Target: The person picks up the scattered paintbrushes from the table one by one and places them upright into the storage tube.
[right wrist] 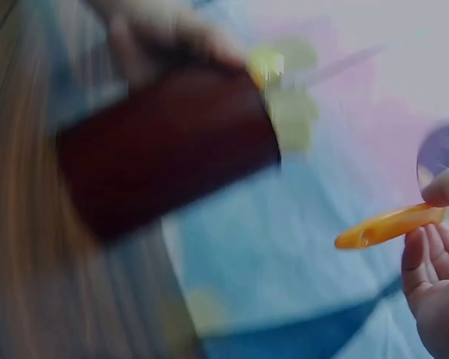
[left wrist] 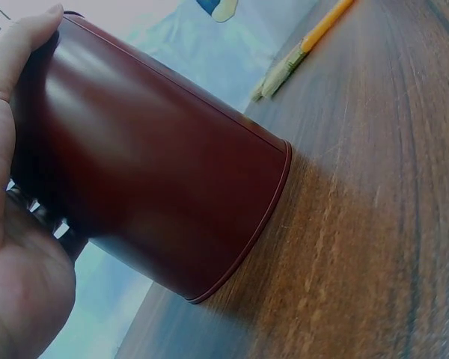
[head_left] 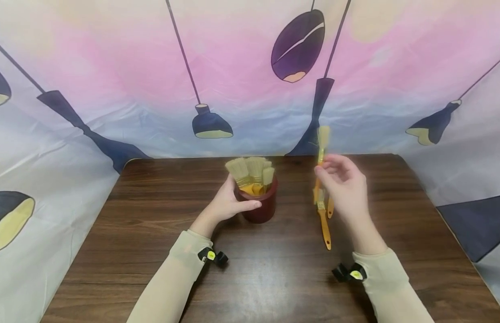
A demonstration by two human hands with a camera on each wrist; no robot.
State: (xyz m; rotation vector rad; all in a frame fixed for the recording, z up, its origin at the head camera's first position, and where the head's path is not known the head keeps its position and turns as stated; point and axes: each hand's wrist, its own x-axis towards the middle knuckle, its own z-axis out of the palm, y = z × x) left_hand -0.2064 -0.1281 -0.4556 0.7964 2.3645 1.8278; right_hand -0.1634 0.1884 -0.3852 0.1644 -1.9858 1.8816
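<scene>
Already crowded, the cup [head_left: 261, 204] gripped by the left hand [head_left: 227, 204] could jam or tip if the brush [head_left: 320, 154], pinched in the right hand [head_left: 344, 186] above the surface [head_left: 153, 215], snags.

Our cup [head_left: 261, 202] of brushes [head_left: 252, 172] at counter [head_left: 153, 215] centre, two loose brushes [head_left: 325, 220] at its three o'clock.

— What do we count on the table?

— One dark red plastic cup [head_left: 261, 207]. Three bristle brushes standing in it [head_left: 252, 172]. Two orange-handled brushes lying flat [head_left: 324, 220]. One orange-handled brush held aloft [head_left: 322, 148].
</scene>
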